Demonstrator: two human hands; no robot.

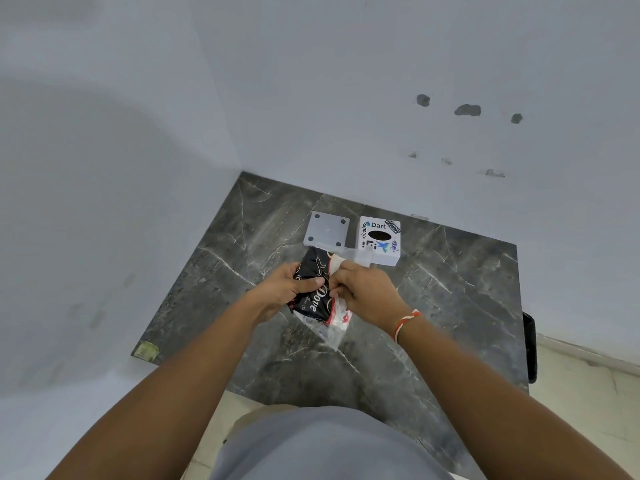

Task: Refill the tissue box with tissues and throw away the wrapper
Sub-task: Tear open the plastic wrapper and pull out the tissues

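Left to right. Your left hand (287, 289) is clenched on the black printed plastic tissue pack (311, 289), thumb across its face, holding it above the middle of the dark grey marble table (450, 306). Your right hand (363, 289) pinches the clear film wrapper (337, 322) at the pack's right edge; loose film hangs below and a strip sticks out above the knuckles.

At the table's back edge sits a flat white square panel with four dark feet (327, 231), probably the box's base, lying detached. Just beside it on the right is the white cube tissue box with stickers and a dark oval slot (380, 240), upright and apparently empty.

Judgement: you're opening the pack, no tissues in the box yet.

Risks:
- Thin film could tear short, leaving the tissues still trapped.
- A hard pull against a tight left grip could crush the stack or spill it out.
- A jerk forward could knock the box or panel, both just beyond your hands.
- Can't see a bin; torn-off scraps may end up left on the table.
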